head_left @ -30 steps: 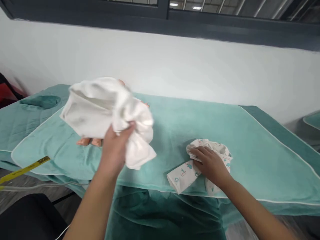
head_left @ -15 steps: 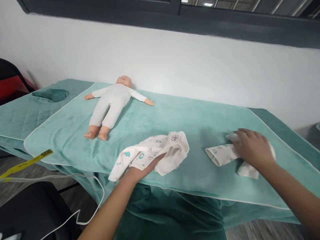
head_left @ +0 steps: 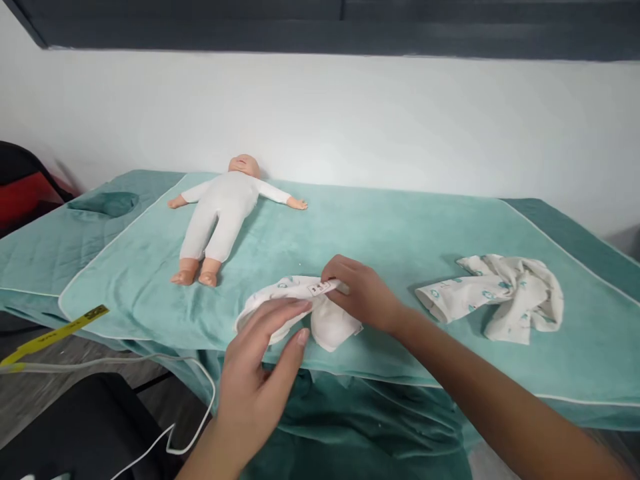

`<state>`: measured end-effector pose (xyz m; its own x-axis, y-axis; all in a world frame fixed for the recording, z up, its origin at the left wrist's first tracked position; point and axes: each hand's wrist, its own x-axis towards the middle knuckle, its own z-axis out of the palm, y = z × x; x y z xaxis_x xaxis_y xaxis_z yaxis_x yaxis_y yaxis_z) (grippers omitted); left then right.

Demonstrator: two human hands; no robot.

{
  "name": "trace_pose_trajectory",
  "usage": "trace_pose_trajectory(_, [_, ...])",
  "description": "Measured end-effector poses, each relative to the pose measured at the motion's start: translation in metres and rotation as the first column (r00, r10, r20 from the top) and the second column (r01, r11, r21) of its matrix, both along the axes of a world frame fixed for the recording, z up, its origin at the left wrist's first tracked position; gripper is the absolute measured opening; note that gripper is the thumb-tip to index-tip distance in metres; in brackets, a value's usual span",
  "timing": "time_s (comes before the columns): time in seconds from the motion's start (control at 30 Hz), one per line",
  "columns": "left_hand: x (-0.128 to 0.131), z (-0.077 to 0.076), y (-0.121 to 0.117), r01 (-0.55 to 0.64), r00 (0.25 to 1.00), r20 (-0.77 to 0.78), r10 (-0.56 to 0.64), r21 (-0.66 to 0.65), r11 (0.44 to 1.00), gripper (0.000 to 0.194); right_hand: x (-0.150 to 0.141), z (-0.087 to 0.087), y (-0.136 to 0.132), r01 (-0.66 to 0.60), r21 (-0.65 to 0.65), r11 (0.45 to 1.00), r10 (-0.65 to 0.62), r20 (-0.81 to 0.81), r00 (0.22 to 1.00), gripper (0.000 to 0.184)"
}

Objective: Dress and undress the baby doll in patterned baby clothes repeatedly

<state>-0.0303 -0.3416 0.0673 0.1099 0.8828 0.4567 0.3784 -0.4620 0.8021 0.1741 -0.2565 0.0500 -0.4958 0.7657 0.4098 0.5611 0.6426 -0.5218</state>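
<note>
1. Teal cloth covers a long table pushed against a white wall, with a dark frame running above.
2. What has just changed is the right hand: it is now across at the near garment, so both hands gather around one piece of clothing. The work in hand therefore appears to centre on this piece alone.
3. Thumb and fingers of the right hand pinch the garment's edge, just beside a small label.
4. The left hand is spread, its thumb well apart from its fingers. The fingertips overlap the cloth in this view; whether they touch it, I cannot tell.
5. The near garment lies crumpled by the table's front edge, nearer the person than the doll and partly hidden by the left hand.
6. Half a second earlier, the right hand covers part of the printed garment; now that piece lies loosely bunched on the right, with no hand on it.
7. A second earlier, the left hand holds white cloth up, hiding most of the doll; now the doll shows whole, on its back, arms outstretched.
</note>
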Motion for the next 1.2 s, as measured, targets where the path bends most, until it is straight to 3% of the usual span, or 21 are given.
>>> trace_pose_trajectory(0.07, [0.005, 0.004, 0.001, -0.062, 0.984, -0.159, 0.083, 0.135, 0.989, 0.037, -0.001, 0.009, -0.014, -0.018, 0.189, 0.982, 0.013, 0.024, 1.0, 0.015])
trace_pose_trajectory(0.13, [0.01, -0.001, 0.006, -0.032, 0.941, -0.329, 0.079, 0.146, 0.989, 0.034, -0.002, 0.019, -0.03, -0.038, 0.337, 0.941, 0.028, 0.035, 0.999, 0.016])
trace_pose_trajectory(0.23, [0.015, -0.013, 0.01, 0.018, 0.9, -0.435, 0.038, 0.124, 0.992, 0.027, -0.002, 0.029, -0.051, -0.094, 0.354, 0.931, 0.073, 0.073, 0.995, 0.017])
trace_pose_trajectory(0.3, [0.013, -0.016, 0.008, -0.003, 0.907, -0.415, 0.076, 0.174, 0.985, 0.031, -0.001, 0.034, -0.063, -0.123, 0.205, 0.971, 0.109, 0.076, 0.991, 0.017])
trace_pose_trajectory(0.37, [0.01, -0.013, 0.006, -0.032, 0.926, -0.36, 0.111, 0.22, 0.975, 0.037, -0.001, 0.039, -0.071, -0.133, -0.073, 0.988, 0.137, 0.04, 0.99, 0.021])
trace_pose_trajectory(0.4, [0.009, -0.009, 0.005, -0.038, 0.935, -0.335, 0.116, 0.232, 0.972, 0.039, -0.001, 0.042, -0.073, -0.141, -0.235, 0.962, 0.145, 0.002, 0.989, 0.025])
trace_pose_trajectory(0.47, [0.007, 0.001, 0.009, -0.045, 0.945, -0.305, 0.121, 0.245, 0.969, 0.038, -0.001, 0.047, -0.074, -0.178, -0.487, 0.855, 0.134, -0.125, 0.983, 0.032])
trace_pose_trajectory(0.5, [0.006, 0.007, 0.013, -0.051, 0.945, -0.3, 0.127, 0.25, 0.967, 0.037, -0.002, 0.05, -0.071, -0.205, -0.547, 0.811, 0.107, -0.205, 0.973, 0.032])
trace_pose_trajectory(0.57, [0.006, 0.018, 0.03, -0.08, 0.942, -0.298, 0.155, 0.25, 0.965, 0.035, -0.002, 0.055, -0.058, -0.213, -0.577, 0.788, 0.02, -0.321, 0.947, 0.027])
trace_pose_trajectory(0.63, [0.005, 0.025, 0.054, -0.129, 0.933, -0.304, 0.195, 0.224, 0.966, 0.036, 0.0, 0.058, -0.036, -0.097, -0.55, 0.829, -0.078, -0.286, 0.955, 0.021])
trace_pose_trajectory(0.73, [0.002, 0.029, 0.097, -0.167, 0.887, -0.397, 0.237, 0.204, 0.965, 0.04, 0.009, 0.06, 0.004, 0.239, -0.377, 0.895, -0.246, 0.03, 0.969, 0.011])
trace_pose_trajectory(0.83, [-0.003, 0.028, 0.13, -0.238, 0.762, -0.571, 0.306, 0.193, 0.952, 0.035, 0.021, 0.061, 0.037, 0.51, -0.146, 0.848, -0.419, 0.405, 0.813, 0.019])
trace_pose_trajectory(0.93, [-0.011, 0.028, 0.144, -0.297, 0.652, -0.682, 0.331, 0.172, 0.939, 0.034, 0.032, 0.065, 0.052, 0.579, -0.048, 0.814, -0.396, 0.684, 0.613, 0.03])
trace_pose_trajectory(1.03, [-0.019, 0.032, 0.144, -0.335, 0.635, -0.687, 0.353, 0.167, 0.927, 0.034, 0.042, 0.076, 0.047, 0.559, -0.009, 0.829, -0.368, 0.744, 0.557, 0.03])
trace_pose_trajectory(1.13, [-0.025, 0.044, 0.134, -0.386, 0.677, -0.594, 0.433, 0.214, 0.897, 0.029, 0.056, 0.093, 0.032, 0.538, 0.148, 0.83, -0.495, 0.64, 0.587, 0.037])
trace_pose_trajectory(1.2, [-0.027, 0.056, 0.125, -0.423, 0.699, -0.512, 0.499, 0.266, 0.866, 0.024, 0.067, 0.105, 0.023, 0.553, 0.23, 0.801, -0.585, 0.496, 0.641, 0.039])
